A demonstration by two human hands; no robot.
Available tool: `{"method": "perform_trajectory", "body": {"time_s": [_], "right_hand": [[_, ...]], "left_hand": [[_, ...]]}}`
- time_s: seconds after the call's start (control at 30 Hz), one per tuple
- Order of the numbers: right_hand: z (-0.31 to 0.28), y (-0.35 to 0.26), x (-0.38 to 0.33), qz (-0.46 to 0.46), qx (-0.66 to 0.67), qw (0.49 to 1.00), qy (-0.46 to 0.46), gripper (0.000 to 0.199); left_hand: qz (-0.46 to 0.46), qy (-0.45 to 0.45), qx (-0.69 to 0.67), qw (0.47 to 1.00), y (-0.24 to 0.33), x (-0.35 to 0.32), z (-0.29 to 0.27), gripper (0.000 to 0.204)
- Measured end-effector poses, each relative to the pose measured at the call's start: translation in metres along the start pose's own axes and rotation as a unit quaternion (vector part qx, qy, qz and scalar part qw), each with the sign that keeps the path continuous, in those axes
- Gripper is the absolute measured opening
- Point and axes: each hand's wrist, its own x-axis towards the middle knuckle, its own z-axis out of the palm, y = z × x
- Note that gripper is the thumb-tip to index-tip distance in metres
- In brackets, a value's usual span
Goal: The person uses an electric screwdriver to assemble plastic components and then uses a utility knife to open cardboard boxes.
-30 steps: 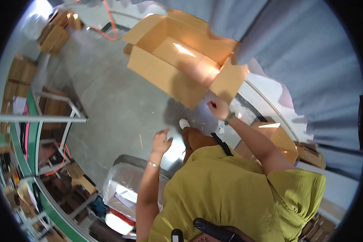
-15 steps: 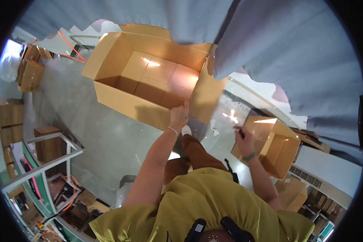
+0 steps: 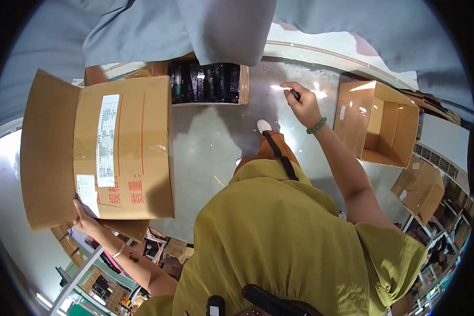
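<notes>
A large brown cardboard box [image 3: 137,126] is tipped up on the left, its side with white labels and red print facing me. One of its flaps [image 3: 50,152] sticks out to the left. My left hand [image 3: 86,220] grips the box's lower corner beside that flap, thumb on the cardboard and the other fingers partly hidden. Off to the right, my right hand [image 3: 304,108] is closed around a small black-handled tool [image 3: 295,95], held up over the floor away from the box. Glare on the floor behind hides its tip.
Behind the raised box, an open container [image 3: 208,84] holds several dark items. An open, smaller cardboard box [image 3: 353,118] stands at the right, with another box [image 3: 418,187] nearer me. Grey curtains [image 3: 221,26] hang across the far side. A metal frame [image 3: 79,268] stands lower left.
The large box has swung left and tipped up, so its outer side shows instead of its inside. My left hand moved left with it. The right hand, still closed, is farther forward.
</notes>
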Motion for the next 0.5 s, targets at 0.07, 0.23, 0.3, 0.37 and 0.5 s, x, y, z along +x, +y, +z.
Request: {"method": "perform_trajectory", "body": {"time_s": [0.07,0.23,0.3,0.37,0.5], "right_hand": [[0.014,-0.001,-0.002,0.001,-0.007,1.000,-0.006,0.017],[0.022,-0.023,0.009,-0.017,-0.039,0.999,-0.025,0.024],[0.026,-0.057,0.024,-0.007,-0.058,0.997,-0.058,0.023],[0.029,-0.089,0.036,0.011,-0.082,0.993,-0.083,0.023],[0.062,-0.132,0.057,-0.197,-0.016,0.978,-0.065,0.021]], "left_hand": [[-0.029,0.037,-0.001,0.999,-0.001,-0.005,0.007,0.024],[-0.048,0.086,-0.009,0.995,-0.031,-0.022,0.041,0.027],[-0.087,0.108,-0.076,0.987,-0.016,-0.038,0.052,0.026],[-0.105,0.140,-0.091,0.980,-0.010,-0.055,0.052,0.025],[-0.142,0.138,0.011,0.980,-0.061,-0.119,0.055,0.034]]}}
